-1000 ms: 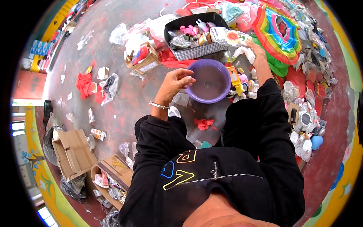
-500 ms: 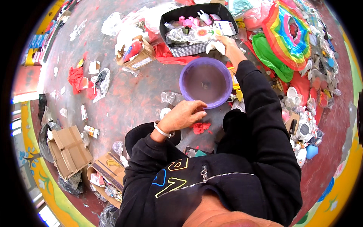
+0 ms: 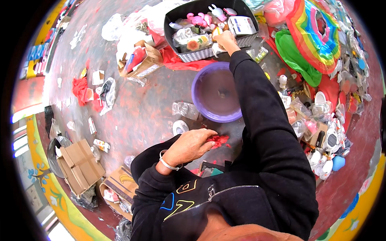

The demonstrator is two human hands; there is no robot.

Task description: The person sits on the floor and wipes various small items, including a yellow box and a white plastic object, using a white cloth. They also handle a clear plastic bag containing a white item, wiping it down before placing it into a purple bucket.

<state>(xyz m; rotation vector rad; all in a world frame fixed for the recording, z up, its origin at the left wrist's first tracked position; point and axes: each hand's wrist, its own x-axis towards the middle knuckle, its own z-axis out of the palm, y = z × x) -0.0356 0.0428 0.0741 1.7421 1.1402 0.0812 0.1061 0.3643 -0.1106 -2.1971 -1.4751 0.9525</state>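
Observation:
My right hand (image 3: 226,40) reaches to the near right rim of a black basket (image 3: 233,42) with a woven grey-and-white side. Its fingers are closed; a limp white cloth (image 3: 217,49) shows just under them. Beside that hand in the basket lie a flower-patterned package (image 3: 199,42), pink toys (image 3: 199,19), a white rabbit-eared toy (image 3: 217,12) and a white box (image 3: 243,25). Above my lap hovers my left hand (image 3: 191,146), empty, with its fingers loosely bent and apart. Nearest to it are red scraps (image 3: 219,140) on the floor.
A purple basin (image 3: 209,86) of murky water stands between me and the basket, partly behind my right sleeve. Cardboard boxes (image 3: 80,164) lie at the left. On the right are a rainbow inflatable ring (image 3: 295,32), a green sheet (image 3: 295,56) and a heap of mixed plastic items (image 3: 327,140).
My right hand has moved left and inward over the basket. The flower-patterned package now lies lower left, away from it. My left hand has drawn back from the basin's rim toward my lap.

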